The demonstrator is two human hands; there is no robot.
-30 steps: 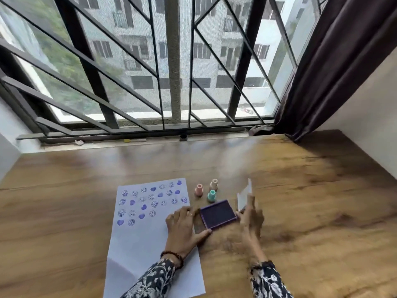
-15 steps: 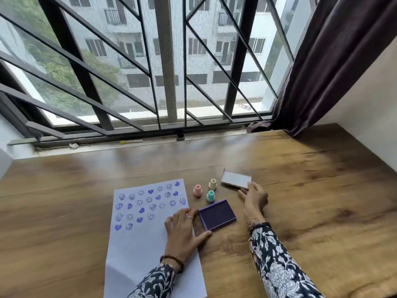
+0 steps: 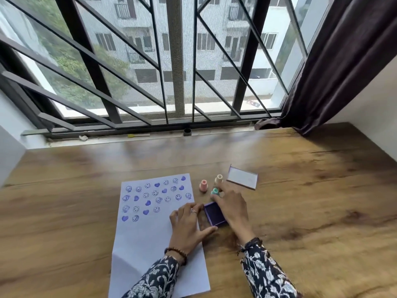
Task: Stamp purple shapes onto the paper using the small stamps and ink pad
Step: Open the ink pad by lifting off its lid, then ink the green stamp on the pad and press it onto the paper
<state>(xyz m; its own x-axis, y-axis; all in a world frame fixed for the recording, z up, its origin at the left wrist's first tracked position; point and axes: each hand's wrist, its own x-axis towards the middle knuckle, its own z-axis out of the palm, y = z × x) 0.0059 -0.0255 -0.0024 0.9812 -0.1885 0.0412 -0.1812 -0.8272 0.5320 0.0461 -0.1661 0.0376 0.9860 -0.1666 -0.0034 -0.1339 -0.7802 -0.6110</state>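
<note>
A white paper (image 3: 150,244) with several purple smiley and heart prints lies on the wooden table (image 3: 311,211). My left hand (image 3: 187,224) rests flat on the paper's right edge, fingers spread, thumb by the open purple ink pad (image 3: 214,214). My right hand (image 3: 232,207) reaches over the pad, thumb and fingertips pinched around the teal stamp (image 3: 214,192), which stands on the table. A pink stamp (image 3: 203,186) and a beige stamp (image 3: 219,179) stand upright just beyond. The pad's lid (image 3: 242,177) lies inside up behind them.
A barred window (image 3: 178,61) runs along the table's far edge, with small scraps on its sill (image 3: 137,136). A dark curtain (image 3: 343,61) hangs at the back right beside a white wall (image 3: 376,104).
My right hand set the lid down behind the stamps, then drew back left and closed on the teal stamp. My left hand stayed on the paper.
</note>
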